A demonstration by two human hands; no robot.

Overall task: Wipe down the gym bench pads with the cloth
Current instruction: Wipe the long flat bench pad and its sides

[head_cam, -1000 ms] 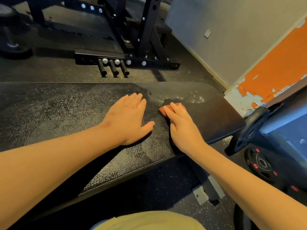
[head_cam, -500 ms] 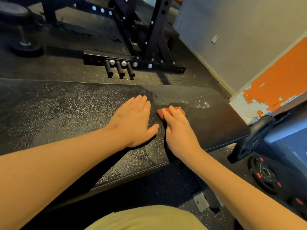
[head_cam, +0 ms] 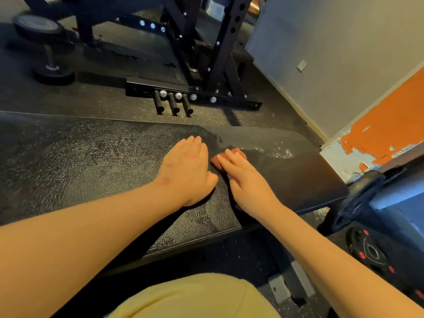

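My right hand (head_cam: 247,180), fingers straight, pressed reddish cloth (head_cam: 238,152) flat onto bench pad (head_cam: 91,161). My left hand (head_cam: 188,171) lay flat, holding nothing, just left of it.

Your left hand (head_cam: 188,171) lies flat, palm down, fingers straight and together. Your right hand (head_cam: 245,180) lies just beside it, fingers straight, both forearms reaching forward.

Counting w/ bench pad (head_cam: 91,168) as ref: 1 pad. 2 hands resting on it: left hand (head_cam: 188,171), right hand (head_cam: 247,180). 1 cloth (head_cam: 238,154) lying under right hand's fingers. Beyond pad: 1 rack (head_cam: 220,53), 3 pegs (head_cam: 173,104) sticking out of its base, 1 dumbbell (head_cam: 43,49). Right of pad: 2 weight plates (head_cam: 371,251) showing clearly, 1 wall outlet (head_cam: 301,66).
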